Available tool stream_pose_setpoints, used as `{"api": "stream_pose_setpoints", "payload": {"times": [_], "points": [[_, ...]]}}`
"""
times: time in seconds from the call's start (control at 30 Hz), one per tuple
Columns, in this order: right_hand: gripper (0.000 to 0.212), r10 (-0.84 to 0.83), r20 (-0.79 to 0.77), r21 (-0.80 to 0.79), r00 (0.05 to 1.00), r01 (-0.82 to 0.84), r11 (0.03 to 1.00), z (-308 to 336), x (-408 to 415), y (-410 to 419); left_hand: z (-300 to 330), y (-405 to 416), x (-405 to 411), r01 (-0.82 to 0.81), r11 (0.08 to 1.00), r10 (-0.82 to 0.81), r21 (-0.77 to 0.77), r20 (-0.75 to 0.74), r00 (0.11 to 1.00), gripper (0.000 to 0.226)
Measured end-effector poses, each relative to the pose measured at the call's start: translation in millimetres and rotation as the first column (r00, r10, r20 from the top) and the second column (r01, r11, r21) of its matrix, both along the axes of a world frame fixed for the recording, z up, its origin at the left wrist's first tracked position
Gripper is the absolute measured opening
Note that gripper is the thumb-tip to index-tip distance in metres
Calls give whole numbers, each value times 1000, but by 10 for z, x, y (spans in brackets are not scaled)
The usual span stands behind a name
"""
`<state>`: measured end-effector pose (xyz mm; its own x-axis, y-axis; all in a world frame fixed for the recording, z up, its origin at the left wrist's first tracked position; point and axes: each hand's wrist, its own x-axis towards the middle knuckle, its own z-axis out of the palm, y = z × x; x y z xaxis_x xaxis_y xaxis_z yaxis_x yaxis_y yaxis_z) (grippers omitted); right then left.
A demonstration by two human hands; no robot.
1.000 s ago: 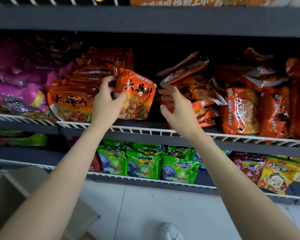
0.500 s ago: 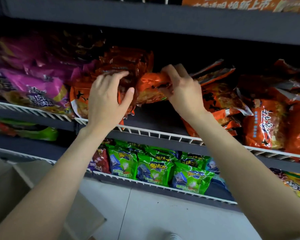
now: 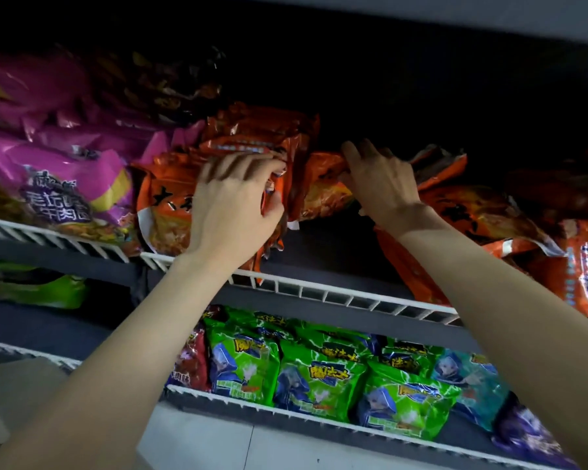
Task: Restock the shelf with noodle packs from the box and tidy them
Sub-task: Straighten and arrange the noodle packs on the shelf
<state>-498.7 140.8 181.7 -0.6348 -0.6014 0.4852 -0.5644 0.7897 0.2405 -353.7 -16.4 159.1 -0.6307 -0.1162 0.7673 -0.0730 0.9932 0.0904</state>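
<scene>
Up top, both hands (image 3: 235,212) grip one orange noodle pack (image 3: 319,188), lying tilted, long axis left-right.

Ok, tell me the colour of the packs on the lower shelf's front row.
Bright green packs, clearest in the head view.

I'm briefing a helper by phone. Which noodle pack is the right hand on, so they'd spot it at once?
Find the upper wire-fronted shelf. Between the upright orange stack and the tumbled orange pile is a gap. The pack under the right hand is the lone orange one lying tilted across that gap.
</scene>
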Motion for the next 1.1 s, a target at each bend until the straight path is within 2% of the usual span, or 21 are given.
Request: {"api": "stream_pose_setpoints", "payload": {"times": [0.1,0.17,0.27,0.33,0.37,0.43,0.47,0.57,0.63,0.8,0.9,1.0,1.1], "points": [[46,84,2,-39,996,-84,996,-19,113,101,-13,137,67,65,997,-71,-53,-132,989,34],[48,152,75,-77,986,-146,986,-79,213,189,-11,313,79,125,988,-138,-95,-150,979,38],[60,258,201,-174,945,-224,959,-148,316,381,-4,558,-59,81,983,-80,-165,12,997,57],[60,251,169,-237,953,-208,949,-151,357,583,-12,638,-188,38,977,-10,-211,129,992,64],[57,231,101,-249,968,-200,948,-136,357,678,-35,653,-249,24,974,13,-223,165,986,64],[54,200,-69,-176,977,-209,962,-79,303,797,-57,657,-321,-2,969,53,-246,201,978,60],[59,174,-95,-90,980,-183,979,-48,233,819,-54,658,-340,-21,968,75,-248,211,975,59],[98,-17,33,205,999,10,979,-12,10,758,-6,648,-373,-52,988,94,-148,292,952,48],[108,-95,-12,297,995,94,950,-66,-71,718,37,626,-398,-71,994,91,-86,265,960,41],[85,-112,-19,261,994,113,959,-98,-106,900,87,603,-457,-75,996,62,44,249,966,41],[80,-112,-6,251,994,109,962,-112,-69,970,108,594,-472,-61,992,34,113,226,973,39],[71,-60,36,192,998,52,980,-86,-64,976,83,630,-455,-6,992,-15,122,170,985,35],[51,20,86,59,996,-25,998,75,-89,1021,60,667,-490,-1,996,-16,91,186,982,35]]}}
